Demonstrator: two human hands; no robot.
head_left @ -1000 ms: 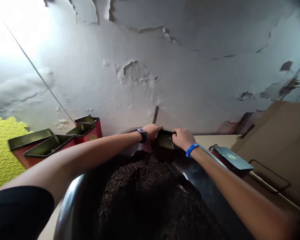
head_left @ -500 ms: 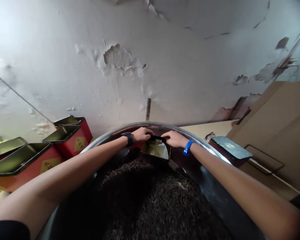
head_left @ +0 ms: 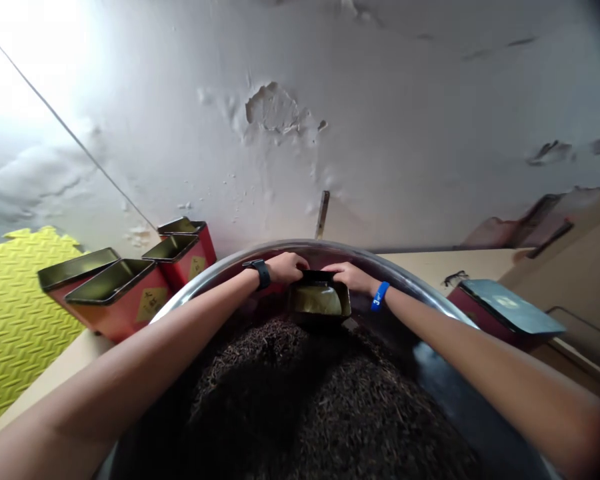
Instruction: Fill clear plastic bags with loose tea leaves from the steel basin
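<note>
Dark dried leaves, looking like loose tea (head_left: 360,413), are heaped in a large round metal tub (head_left: 325,245). At the tub's far side, a rectangular tin (head_left: 320,300) lies tilted with its mouth toward me, its gold-coloured inside showing. My left hand (head_left: 286,268), below a black wrist band, grips the tin's upper left edge. On its upper right side my right hand (head_left: 351,276) is closed around the edge, a blue wristband behind it. The tin's outer back and most of my fingertips are hidden.
Several open red tins (head_left: 130,293) with yellow labels stand left of the tub, near a yellow foam mat (head_left: 25,313). A closed tin with a pale lid (head_left: 515,307) sits at right. Behind rises a peeling wall (head_left: 380,133).
The view has swung left, so more of the yellow mat shows and things sit further right. Both hands still hold the tin, whose mouth is turned slightly differently.
</note>
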